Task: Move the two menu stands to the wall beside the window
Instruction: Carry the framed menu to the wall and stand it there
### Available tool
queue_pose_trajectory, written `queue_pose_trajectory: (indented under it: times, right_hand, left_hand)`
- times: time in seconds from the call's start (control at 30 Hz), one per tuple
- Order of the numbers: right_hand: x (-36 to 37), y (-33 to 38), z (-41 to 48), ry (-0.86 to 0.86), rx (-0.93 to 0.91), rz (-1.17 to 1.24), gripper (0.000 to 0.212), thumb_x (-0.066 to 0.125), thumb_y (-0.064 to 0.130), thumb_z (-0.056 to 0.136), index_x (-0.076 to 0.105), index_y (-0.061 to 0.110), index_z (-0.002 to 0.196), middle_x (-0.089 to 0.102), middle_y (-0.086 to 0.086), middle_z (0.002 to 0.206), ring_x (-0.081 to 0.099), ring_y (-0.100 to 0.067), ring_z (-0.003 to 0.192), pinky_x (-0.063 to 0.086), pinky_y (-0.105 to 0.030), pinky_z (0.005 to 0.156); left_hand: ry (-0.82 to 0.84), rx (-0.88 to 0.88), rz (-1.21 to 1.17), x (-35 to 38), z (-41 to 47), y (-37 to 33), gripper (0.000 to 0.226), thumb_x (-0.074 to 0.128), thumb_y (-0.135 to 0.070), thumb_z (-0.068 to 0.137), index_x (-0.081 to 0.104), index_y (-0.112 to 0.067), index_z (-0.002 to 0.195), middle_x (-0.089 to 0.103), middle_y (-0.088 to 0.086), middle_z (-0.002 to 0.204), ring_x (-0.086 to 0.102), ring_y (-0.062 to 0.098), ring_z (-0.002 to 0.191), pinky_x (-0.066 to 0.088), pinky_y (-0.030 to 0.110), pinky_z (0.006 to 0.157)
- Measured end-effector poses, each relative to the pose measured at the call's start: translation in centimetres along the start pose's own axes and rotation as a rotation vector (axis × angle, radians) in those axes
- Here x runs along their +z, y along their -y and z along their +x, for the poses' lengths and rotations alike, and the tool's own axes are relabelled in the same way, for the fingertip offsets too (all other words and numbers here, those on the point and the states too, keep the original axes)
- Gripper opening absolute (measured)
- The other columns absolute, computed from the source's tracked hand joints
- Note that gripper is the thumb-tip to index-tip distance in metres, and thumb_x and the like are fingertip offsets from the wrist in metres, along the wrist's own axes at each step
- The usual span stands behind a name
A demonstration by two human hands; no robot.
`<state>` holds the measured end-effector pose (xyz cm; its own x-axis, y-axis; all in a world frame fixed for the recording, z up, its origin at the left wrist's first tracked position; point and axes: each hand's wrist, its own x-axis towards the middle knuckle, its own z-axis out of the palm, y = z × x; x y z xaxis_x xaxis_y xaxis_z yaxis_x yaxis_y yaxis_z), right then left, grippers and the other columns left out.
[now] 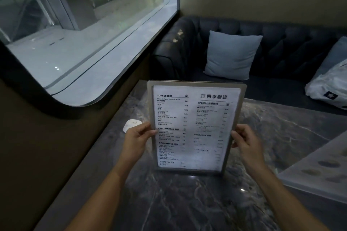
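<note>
While both hands, left [138,141] and right [244,141], pinch its side edges, the menu [195,125] looks stiff, light and slippery.

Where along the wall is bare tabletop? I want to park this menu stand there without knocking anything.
The marble table is bare along the wall nearer than the small white object. Beyond it, toward the sofa, lies a short bare strip. The centre is taken: both the left hand and right hand grip the menu stand there.
</note>
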<state>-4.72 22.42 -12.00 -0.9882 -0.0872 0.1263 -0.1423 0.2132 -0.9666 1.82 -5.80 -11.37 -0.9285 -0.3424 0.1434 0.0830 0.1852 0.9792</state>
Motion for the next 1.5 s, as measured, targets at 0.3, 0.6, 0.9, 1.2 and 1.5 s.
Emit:
queue_pose_trajectory:
  times: [0.3, 0.6, 0.9, 1.2, 1.5]
  right_hand:
    - [7.5, 3.1, 0.1, 0.255, -0.079, 0.057, 0.019, 0.049, 0.006, 0.089, 0.058, 0.021, 0.083, 0.06, 0.003, 0.082, 0.058, -0.003, 0.066, 0.049, -0.015, 0.051]
    - [16.5, 4.9, -2.3, 0.538, -0.042, 0.143, 0.023, 0.048, 0.008, 0.09, 0.058, 0.026, 0.082, 0.064, -0.001, 0.086, 0.059, 0.002, 0.061, 0.047, -0.013, 0.048]
    - [22.0, 5.9, -5.1, 0.745, -0.02, 0.179, 0.02, 0.049, 0.004, 0.089, 0.06, 0.02, 0.084, 0.065, -0.006, 0.089, 0.06, -0.012, 0.07, 0.052, -0.016, 0.05]
    - [25.3, 5.6, -5.8, 0.858, -0.002, 0.175, 0.023, 0.048, 0.005, 0.09, 0.06, 0.023, 0.084, 0.065, 0.0, 0.086, 0.061, 0.001, 0.064, 0.051, -0.016, 0.048]
    - [26.8, 6.3, -5.3, 0.879, -0.008, 0.098, 0.016, 0.05, 0.011, 0.09, 0.06, 0.023, 0.087, 0.064, -0.003, 0.091, 0.062, -0.016, 0.077, 0.055, -0.024, 0.053]
  left_hand:
    - [-0.236, -0.024, 0.099, -8.0, -6.7, 0.0, 0.029, 0.06, 0.001, 0.08, 0.072, -0.026, 0.08, 0.074, -0.019, 0.08, 0.067, 0.001, 0.081, 0.051, 0.008, 0.066]
    - [-0.58, -0.125, 0.122, -13.9, -15.1, -0.8, 0.025, 0.064, -0.001, 0.079, 0.069, -0.02, 0.094, 0.072, -0.025, 0.074, 0.066, -0.007, 0.08, 0.049, 0.004, 0.063]
    - [-0.782, -0.191, 0.076, -16.1, -22.3, -0.7, 0.026, 0.062, 0.005, 0.076, 0.066, 0.0, 0.102, 0.07, 0.003, 0.095, 0.068, -0.002, 0.08, 0.052, 0.008, 0.065]
    - [-0.872, -0.198, 0.0, -16.0, -25.6, -0.3, 0.027, 0.063, 0.005, 0.076, 0.072, -0.019, 0.086, 0.074, -0.021, 0.076, 0.069, 0.001, 0.079, 0.052, 0.009, 0.063]
    - [-0.837, -0.203, -0.073, -15.9, -26.3, -0.3, 0.027, 0.065, 0.005, 0.074, 0.072, -0.02, 0.082, 0.075, -0.018, 0.075, 0.07, 0.003, 0.078, 0.052, 0.009, 0.061]
